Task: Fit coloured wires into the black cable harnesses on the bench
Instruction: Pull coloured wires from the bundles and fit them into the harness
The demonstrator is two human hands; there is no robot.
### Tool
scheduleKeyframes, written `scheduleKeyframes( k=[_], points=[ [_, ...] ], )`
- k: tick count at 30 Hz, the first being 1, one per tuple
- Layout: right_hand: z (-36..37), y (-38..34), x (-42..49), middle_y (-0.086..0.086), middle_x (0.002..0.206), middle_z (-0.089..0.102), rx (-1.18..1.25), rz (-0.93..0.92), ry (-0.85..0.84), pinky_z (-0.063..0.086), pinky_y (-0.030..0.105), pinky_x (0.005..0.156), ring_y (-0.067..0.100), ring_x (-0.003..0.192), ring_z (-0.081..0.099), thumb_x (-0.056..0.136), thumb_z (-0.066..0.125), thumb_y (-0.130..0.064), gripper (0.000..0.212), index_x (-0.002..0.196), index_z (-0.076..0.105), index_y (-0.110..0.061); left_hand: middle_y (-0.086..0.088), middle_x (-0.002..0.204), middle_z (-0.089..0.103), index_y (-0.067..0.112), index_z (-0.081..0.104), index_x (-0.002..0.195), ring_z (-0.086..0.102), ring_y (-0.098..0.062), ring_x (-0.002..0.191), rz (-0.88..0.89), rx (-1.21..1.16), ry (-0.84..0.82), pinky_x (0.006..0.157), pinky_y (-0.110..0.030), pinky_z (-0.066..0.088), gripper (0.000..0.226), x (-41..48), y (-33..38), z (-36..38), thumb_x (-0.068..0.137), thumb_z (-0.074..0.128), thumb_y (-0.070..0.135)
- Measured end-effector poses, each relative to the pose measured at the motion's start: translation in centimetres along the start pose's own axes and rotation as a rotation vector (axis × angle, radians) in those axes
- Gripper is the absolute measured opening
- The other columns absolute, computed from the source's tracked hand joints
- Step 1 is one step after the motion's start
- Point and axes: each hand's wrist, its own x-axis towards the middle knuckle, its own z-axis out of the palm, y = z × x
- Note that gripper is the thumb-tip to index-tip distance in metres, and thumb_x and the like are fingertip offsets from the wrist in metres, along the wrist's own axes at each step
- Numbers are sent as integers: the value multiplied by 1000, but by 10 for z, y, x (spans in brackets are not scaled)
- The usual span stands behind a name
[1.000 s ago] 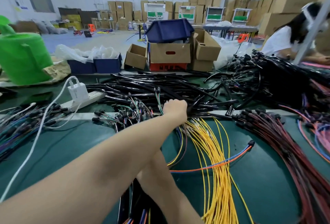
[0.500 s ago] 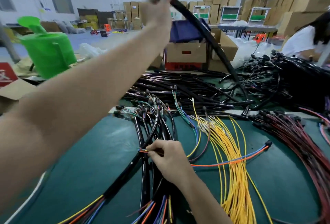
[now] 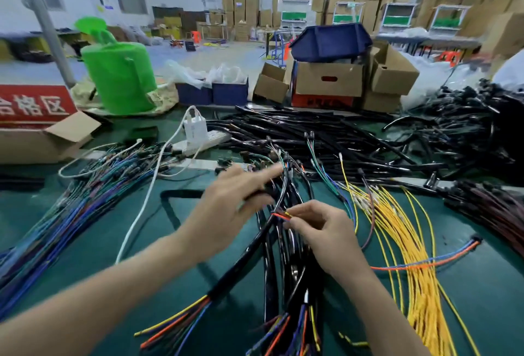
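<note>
Several black cable harnesses [image 3: 286,259] lie on the green bench [image 3: 85,265] in front of me, coloured wire ends fanning out of their near ends. My left hand [image 3: 226,208], blurred, holds a black harness [image 3: 173,195] that trails off to the left, its forefinger stretched out. Just right of it, my right hand [image 3: 323,231] pinches the orange and yellow wire tips [image 3: 281,215] at the end of a long harness [image 3: 241,267]. A thick bundle of loose yellow wires [image 3: 411,248] lies to the right.
A big pile of black harnesses [image 3: 354,140] fills the back of the bench. Blue and mixed wires [image 3: 65,219] lie left, dark red ones [image 3: 493,214] right. Behind are a white power strip [image 3: 204,141], a green bucket [image 3: 122,78] and cardboard boxes [image 3: 329,79].
My left hand reached into the far pile, lifted a black harness high, and has now come down with it beside my right hand, which keeps pinching the wire tips.
</note>
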Motion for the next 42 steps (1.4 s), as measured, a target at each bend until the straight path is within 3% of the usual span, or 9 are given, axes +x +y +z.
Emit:
scheduleKeyframes(
  k=[4, 8, 12, 19, 23, 26, 30, 34, 42],
  points=[
    [-8, -6, 2, 4, 72, 74, 117, 17, -3, 42, 7, 56, 5, 64, 68, 83, 63, 8, 19, 86, 74, -7, -1, 82, 64, 10, 63, 122, 41, -13, 80, 54, 201, -188, 78, -27, 36, 42, -32, -29, 27, 86, 57, 30],
    [-10, -9, 0, 9, 73, 74, 145, 42, -29, 38, 5, 50, -4, 49, 57, 83, 60, 10, 21, 89, 75, -3, 2, 84, 65, 10, 67, 113, 43, -14, 81, 33, 190, -170, 78, -26, 36, 36, -37, -36, 37, 89, 54, 33],
    [-9, -11, 0, -1, 65, 72, 153, 50, -57, 38, 4, 50, -4, 47, 56, 83, 57, 14, 25, 88, 75, -2, -1, 83, 67, 5, 68, 95, 59, -20, 72, 8, 156, -110, 68, -34, 47, 28, -39, -39, 36, 92, 53, 29],
    [-3, -9, -3, 0, 67, 73, 99, 53, -70, 38, 4, 51, -4, 46, 54, 81, 55, 13, 31, 85, 76, -9, -8, 90, 57, 2, 60, 122, 45, -15, 84, -55, 35, -227, 82, -23, 38, 39, -41, -39, 38, 91, 56, 25],
    [-1, -9, -3, 5, 75, 75, 126, 39, -76, 52, 13, 68, 9, 68, 68, 78, 70, 4, 16, 81, 76, -11, 6, 90, 53, 9, 64, 118, 46, -14, 84, -56, -35, -222, 80, -19, 38, 33, -43, -40, 38, 90, 56, 23],
    [0, -8, -2, 8, 78, 74, 129, 33, -80, 53, 27, 81, 20, 77, 69, 75, 73, 4, 15, 80, 76, -10, 2, 87, 58, 12, 66, 116, 47, -15, 83, -55, -47, -232, 78, -20, 38, 32, -45, -42, 39, 90, 54, 28],
    [3, -8, -4, 4, 74, 73, 103, -20, -84, 48, 28, 67, 20, 64, 59, 77, 73, 1, 18, 77, 74, -17, 0, 82, 61, 12, 69, 108, 49, -14, 78, -61, -79, -219, 73, -25, 42, 26, -46, -41, 40, 89, 59, 26],
    [7, -6, -4, -3, 65, 68, 80, -56, -78, 32, 10, 52, 1, 48, 37, 79, 71, 2, 20, 76, 72, -18, 0, 81, 64, 11, 71, 102, 57, -14, 74, -74, -71, -199, 67, -33, 48, 27, -46, -39, 38, 88, 60, 32],
    [9, -2, -3, -13, 62, 65, 5, -67, -70, 32, 9, 53, 1, 49, 36, 80, 70, 0, 22, 75, 71, -21, -1, 78, 65, 6, 72, 97, 60, -15, 69, -80, -62, -198, 64, -32, 49, 23, -46, -34, 39, 86, 63, 24]
  ],
)
